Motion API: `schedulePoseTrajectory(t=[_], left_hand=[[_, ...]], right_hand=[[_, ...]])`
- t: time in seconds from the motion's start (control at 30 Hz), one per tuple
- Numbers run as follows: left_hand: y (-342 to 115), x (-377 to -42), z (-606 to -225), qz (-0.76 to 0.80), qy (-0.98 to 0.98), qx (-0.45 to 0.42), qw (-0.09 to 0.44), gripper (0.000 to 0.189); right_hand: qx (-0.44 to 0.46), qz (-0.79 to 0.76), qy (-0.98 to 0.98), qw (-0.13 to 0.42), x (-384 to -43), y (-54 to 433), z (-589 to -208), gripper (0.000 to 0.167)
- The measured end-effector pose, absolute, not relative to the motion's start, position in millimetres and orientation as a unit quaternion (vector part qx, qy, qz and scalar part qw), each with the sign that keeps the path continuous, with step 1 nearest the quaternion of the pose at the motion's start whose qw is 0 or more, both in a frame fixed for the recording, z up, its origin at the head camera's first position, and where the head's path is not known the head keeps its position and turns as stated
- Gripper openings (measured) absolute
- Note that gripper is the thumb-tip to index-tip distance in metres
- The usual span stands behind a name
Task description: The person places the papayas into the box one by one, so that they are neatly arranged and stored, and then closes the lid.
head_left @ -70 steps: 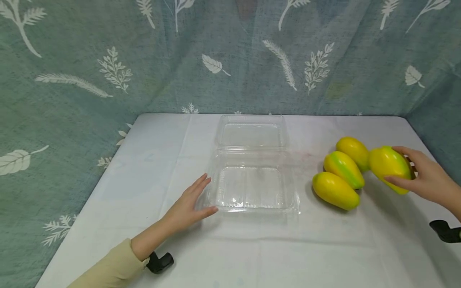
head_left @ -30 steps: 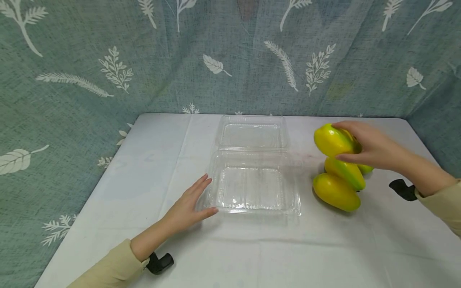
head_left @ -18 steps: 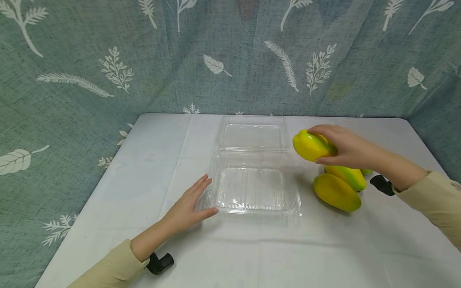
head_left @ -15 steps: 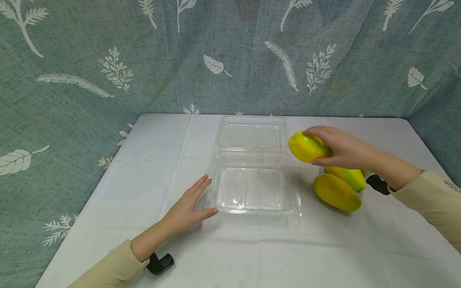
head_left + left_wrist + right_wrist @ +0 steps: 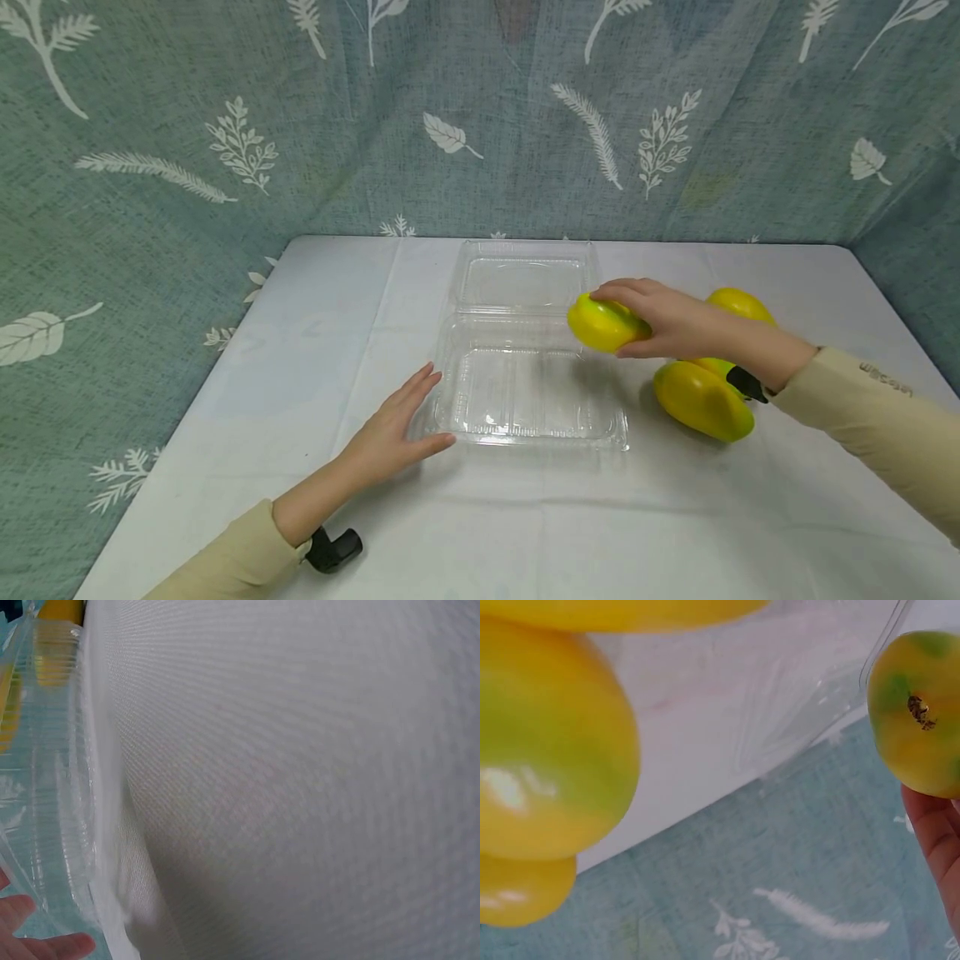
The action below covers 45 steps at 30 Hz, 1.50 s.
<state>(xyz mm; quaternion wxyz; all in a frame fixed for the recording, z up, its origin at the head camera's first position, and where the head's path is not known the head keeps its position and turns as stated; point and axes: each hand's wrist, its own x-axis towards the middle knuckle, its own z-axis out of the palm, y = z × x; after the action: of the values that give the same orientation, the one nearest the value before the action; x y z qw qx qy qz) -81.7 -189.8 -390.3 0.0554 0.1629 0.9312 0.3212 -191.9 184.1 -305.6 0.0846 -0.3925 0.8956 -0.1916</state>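
Note:
My right hand (image 5: 667, 321) grips a yellow-green mango (image 5: 603, 323) from its right end, thumb below and fingers over the top. It is over the right back part of a transparent plastic clamshell box (image 5: 517, 392), whose lid (image 5: 525, 279) lies folded back. In the right wrist view, the held mango (image 5: 915, 727) shows its dark stem scar. My left hand (image 5: 386, 433) has its fingers spread at the box's left front corner, fingertips right at the edge; it holds nothing. In the left wrist view, several fingertips (image 5: 45, 941) show beside the box (image 5: 49, 802).
To the right of the box lie three more mangoes: a front one (image 5: 697, 400), a back one (image 5: 738, 304), and one between them mostly hidden by my right wrist. The white cloth-covered table (image 5: 525, 533) ends at a leaf-patterned curtain (image 5: 525, 150).
My right hand has carried the mango from the far right of the table, leftward past the other mangoes, to over the box. The left hand stays in place.

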Motion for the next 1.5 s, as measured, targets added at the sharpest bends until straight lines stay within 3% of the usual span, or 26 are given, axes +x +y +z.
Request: schedulePoseTrajectory(t=[0.33,1.2,1.5], left_hand=[[-189,-81,-390,0.32,0.933,0.157,0.059,0.08],[-189,-80,-391,0.319,0.932,0.165,0.055,0.081],[-188,-80,-389,0.317,0.932,0.166,0.057,0.081]], right_hand=[[-0.394,-0.197,0.891,0.106,-195,165,-312,0.067],[-0.467,-0.181,0.861,0.088,-201,138,-330,0.047],[-0.461,-0.167,0.864,0.114,-204,135,-333,0.046]])
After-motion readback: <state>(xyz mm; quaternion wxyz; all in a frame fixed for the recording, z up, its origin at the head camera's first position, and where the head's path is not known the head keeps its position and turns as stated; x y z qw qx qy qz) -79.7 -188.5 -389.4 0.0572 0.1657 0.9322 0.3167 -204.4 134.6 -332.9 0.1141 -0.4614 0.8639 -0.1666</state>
